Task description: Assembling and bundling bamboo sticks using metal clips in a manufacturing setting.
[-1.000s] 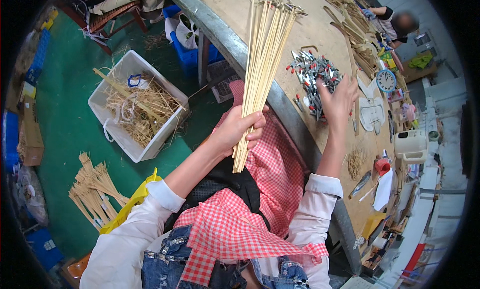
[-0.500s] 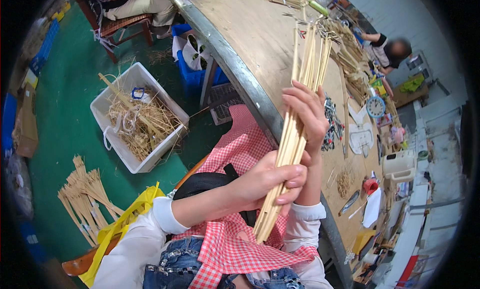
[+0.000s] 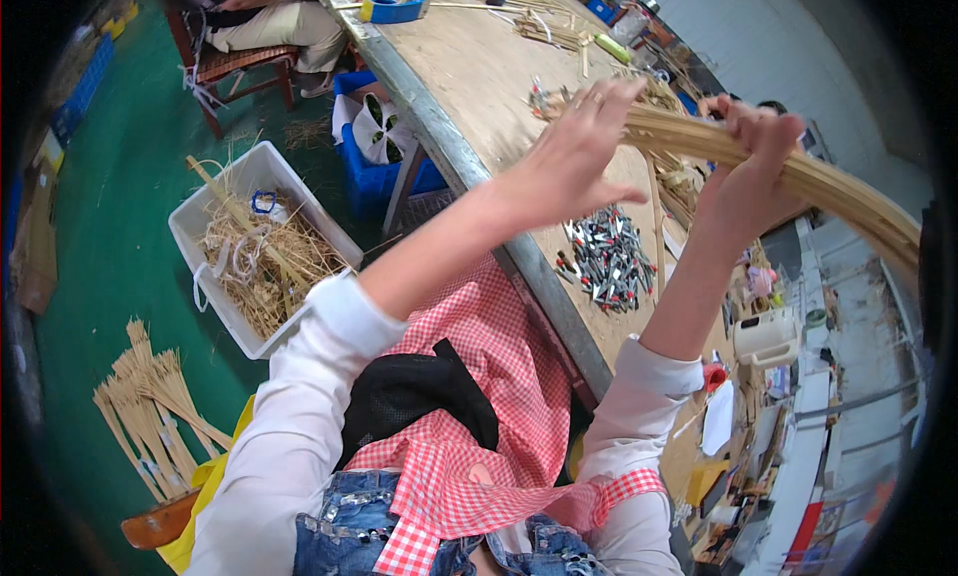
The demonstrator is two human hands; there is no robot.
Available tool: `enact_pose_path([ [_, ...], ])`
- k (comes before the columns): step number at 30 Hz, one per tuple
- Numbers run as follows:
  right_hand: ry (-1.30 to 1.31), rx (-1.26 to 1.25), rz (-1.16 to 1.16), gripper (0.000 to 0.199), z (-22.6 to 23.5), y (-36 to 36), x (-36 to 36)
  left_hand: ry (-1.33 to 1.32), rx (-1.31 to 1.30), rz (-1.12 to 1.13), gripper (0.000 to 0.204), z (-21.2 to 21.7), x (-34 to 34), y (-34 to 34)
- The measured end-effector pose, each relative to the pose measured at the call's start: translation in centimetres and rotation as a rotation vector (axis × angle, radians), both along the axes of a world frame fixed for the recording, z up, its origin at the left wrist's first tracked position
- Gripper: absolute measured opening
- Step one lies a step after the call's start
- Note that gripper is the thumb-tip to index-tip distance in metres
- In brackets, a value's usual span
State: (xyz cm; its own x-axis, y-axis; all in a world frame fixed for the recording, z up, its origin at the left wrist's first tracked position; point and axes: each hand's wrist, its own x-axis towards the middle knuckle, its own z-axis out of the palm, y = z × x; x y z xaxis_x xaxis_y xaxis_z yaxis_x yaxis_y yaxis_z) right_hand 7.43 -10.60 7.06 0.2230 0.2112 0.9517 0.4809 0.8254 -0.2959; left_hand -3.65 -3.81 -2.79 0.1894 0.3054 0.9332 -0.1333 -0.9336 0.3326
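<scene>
Your right hand (image 3: 746, 177) grips the stick bundle (image 3: 848, 196) — above and right of the clip pile (image 3: 611, 262). Your left hand (image 3: 567, 162) is spread above the pile — bundle contact appears uncertain.

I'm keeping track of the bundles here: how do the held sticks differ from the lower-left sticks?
The held sticks are gripped in the right hand; the lower-left sticks are ungripped.
The held sticks run close together; the lower-left sticks splay out like a fan.
The held sticks slope down toward the view's right; the lower-left sticks' splayed ends point up the view.
Both are long, thin and straw-coloured.
</scene>
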Motion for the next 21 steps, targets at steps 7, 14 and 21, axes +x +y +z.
enact_pose_path([
  [7, 0.072, -0.014, -0.119, 0.096, 5.9, -1.5, -3.1, 0.062, 0.08, 0.07, 0.019, 7.8, 7.6, 5.1],
  [14, 0.179, -0.129, -0.322, 0.03, 1.9, -4.0, 0.1, 0.028, -0.279, -0.16, 0.019, 14.9, 6.5, 12.7],
  [21, 0.545, -0.381, -0.103, 0.015, -6.9, -6.8, 5.8, 0.131, -0.434, -0.542, 0.017, 13.4, 9.3, 19.6],
])
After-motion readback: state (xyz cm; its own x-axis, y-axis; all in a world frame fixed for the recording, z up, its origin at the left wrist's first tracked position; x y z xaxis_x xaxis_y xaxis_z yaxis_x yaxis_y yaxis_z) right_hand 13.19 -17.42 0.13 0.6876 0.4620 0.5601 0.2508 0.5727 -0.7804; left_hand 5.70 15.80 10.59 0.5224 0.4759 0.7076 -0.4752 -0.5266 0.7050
